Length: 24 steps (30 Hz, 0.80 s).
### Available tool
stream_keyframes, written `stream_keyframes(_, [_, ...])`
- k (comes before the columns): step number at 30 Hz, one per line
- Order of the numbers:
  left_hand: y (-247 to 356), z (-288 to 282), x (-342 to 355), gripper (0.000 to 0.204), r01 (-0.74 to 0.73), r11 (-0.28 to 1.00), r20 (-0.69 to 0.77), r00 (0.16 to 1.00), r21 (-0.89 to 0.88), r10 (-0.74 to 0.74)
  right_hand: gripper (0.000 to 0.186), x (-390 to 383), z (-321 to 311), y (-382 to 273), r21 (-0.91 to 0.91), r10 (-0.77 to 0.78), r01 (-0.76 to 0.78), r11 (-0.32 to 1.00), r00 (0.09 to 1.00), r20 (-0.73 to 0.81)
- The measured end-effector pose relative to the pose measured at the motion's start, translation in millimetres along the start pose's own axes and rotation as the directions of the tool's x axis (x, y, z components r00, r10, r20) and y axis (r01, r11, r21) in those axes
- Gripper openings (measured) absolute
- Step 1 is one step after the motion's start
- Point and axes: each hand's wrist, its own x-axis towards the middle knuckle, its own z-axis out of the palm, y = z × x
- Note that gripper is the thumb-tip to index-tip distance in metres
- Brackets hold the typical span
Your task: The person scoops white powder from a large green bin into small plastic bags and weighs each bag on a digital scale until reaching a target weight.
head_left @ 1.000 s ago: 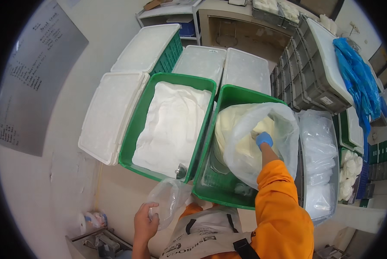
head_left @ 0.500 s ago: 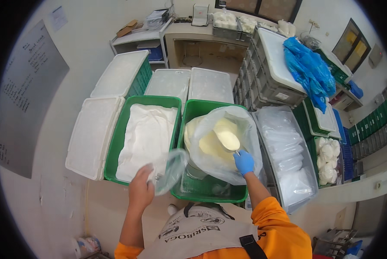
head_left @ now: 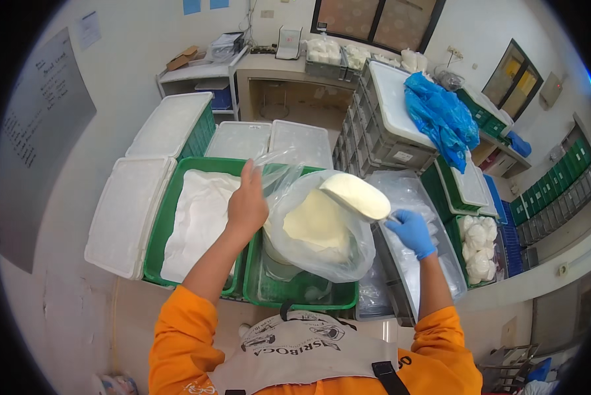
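Note:
My right hand (head_left: 412,233), in a blue glove, grips the handle of a scoop (head_left: 358,197) heaped with pale yellow powder. The scoop is raised over the right rim of a large clear plastic liner bag (head_left: 355,253), which holds more of the same powder (head_left: 315,227). My bare left hand (head_left: 248,205) is closed on a thin clear plastic bag (head_left: 279,164) at the liner's upper left; where the two plastics meet is hard to make out. The liner stands in a green bin (head_left: 302,305). Left of it, another green bin (head_left: 152,253) holds white powder (head_left: 200,220).
White-lidded bins (head_left: 127,217) stand to the left and behind. Stacked grey crates (head_left: 391,151) carry a crumpled blue plastic sheet (head_left: 440,118). At the right, a grey crate (head_left: 457,263) holds clear plastic bags. Filled white bags (head_left: 478,247) sit in a crate farther right.
My right hand has lifted the loaded scoop out of the liner, up and to the right. My left hand has moved up and right with the clear bag, to the liner's edge.

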Motion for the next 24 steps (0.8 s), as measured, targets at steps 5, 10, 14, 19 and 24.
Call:
stream_keyframes(5, [31.8,2.6,43.5,0.047,-0.101,0.994,0.084,0.991,-0.038,0.104,0.026,37.7,-57.8,-58.6,-0.138,-0.173,0.178,0.974,0.984,0.048])
stream_keyframes(10, [59.3,-7.3,52.3,0.063,-0.105,0.978,0.283,0.947,-0.183,0.154,0.022,75.6,-48.5,-122.3,-0.464,-0.414,0.434,0.772,0.898,0.152])
stream_keyframes(14, [50.5,-4.4,49.6,0.077,-0.073,0.965,0.289,0.946,-0.252,0.147,0.013,106.9,0.0,-200.7,-0.710,-0.350,0.553,0.436,0.831,0.432])
stream_keyframes(19, [31.4,-28.4,45.6,0.080,0.075,0.910,0.319,0.945,-0.408,0.065,0.011,102.5,-35.8,-277.4,-0.708,-0.489,0.647,0.283,0.733,0.473])
stream_keyframes(24, [23.4,-62.9,39.9,0.079,0.233,0.834,0.343,0.938,-0.500,-0.056,0.011,77.8,-107.6,-277.3,-0.720,-0.550,0.559,0.412,0.782,0.293])
